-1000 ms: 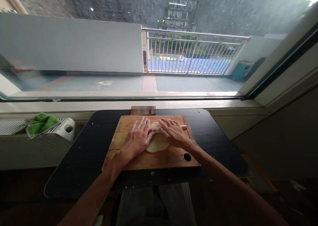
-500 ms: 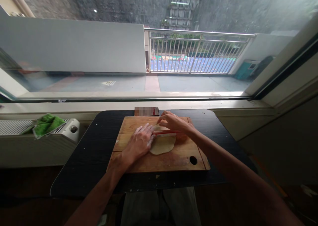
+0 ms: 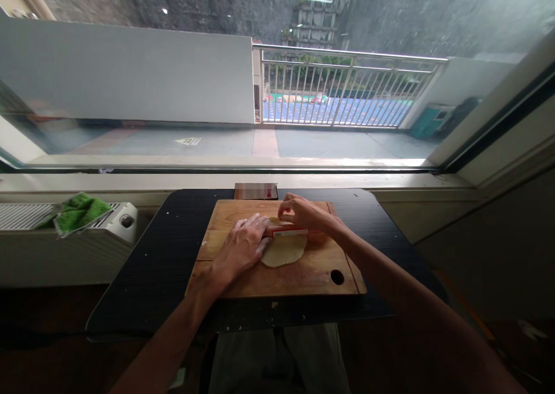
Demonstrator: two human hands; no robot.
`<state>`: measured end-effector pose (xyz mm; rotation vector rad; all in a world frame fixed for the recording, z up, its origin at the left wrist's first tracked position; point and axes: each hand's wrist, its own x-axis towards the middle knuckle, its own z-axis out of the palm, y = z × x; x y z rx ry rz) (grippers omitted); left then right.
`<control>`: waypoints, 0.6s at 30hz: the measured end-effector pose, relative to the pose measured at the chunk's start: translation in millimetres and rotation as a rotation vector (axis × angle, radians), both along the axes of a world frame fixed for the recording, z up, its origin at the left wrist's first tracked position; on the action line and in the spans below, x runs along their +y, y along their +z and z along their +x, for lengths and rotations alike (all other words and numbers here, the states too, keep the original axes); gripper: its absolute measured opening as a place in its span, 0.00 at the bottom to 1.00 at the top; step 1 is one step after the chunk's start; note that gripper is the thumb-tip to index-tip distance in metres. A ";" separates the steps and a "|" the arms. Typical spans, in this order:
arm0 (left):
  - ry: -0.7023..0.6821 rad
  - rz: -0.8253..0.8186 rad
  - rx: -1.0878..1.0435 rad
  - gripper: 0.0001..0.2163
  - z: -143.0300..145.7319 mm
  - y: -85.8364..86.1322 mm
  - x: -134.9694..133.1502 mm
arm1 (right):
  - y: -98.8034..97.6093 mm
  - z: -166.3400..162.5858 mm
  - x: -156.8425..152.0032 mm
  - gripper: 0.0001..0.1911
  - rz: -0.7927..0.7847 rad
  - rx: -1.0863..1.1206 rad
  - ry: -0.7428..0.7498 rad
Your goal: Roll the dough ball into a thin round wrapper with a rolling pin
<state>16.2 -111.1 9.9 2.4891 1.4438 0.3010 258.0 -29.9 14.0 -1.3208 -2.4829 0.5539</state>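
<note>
A flat round of pale dough (image 3: pixel 284 251) lies on a wooden cutting board (image 3: pixel 303 278) on a black table (image 3: pixel 160 267). Across its far part lies a rolling pin (image 3: pixel 288 231) with a red and white label. My left hand (image 3: pixel 239 248), dusted with flour, rests flat with fingers stretched out on the pin's left end and the dough's left edge. My right hand (image 3: pixel 303 214) hovers at the far edge of the dough, its fingers curled in a pinch; what they pinch is hidden.
A small dark box (image 3: pixel 255 191) stands at the table's back edge under a wide window. A green cloth (image 3: pixel 78 212) lies on a white radiator unit (image 3: pixel 65 244) at the left. The board has a round hole (image 3: pixel 337 277) near its right front corner.
My right hand lifted off the rolling pin and moved to the far edge of the dough, fingers now curled. My left hand stays on the pin's left end.
</note>
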 end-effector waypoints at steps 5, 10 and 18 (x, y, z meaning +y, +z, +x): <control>-0.005 -0.012 0.031 0.25 0.2 0.5 0.6 | -6.2 2.6 5.7 0.05 -0.099 0.056 -0.052; -0.072 -0.025 -0.014 0.26 0.8 7.4 2.6 | 0.6 6.4 5.5 0.11 -0.093 0.043 0.037; -0.110 -0.013 -0.006 0.31 9.4 12.2 9.6 | 12.4 13.5 -5.3 0.27 -0.044 -0.083 0.166</control>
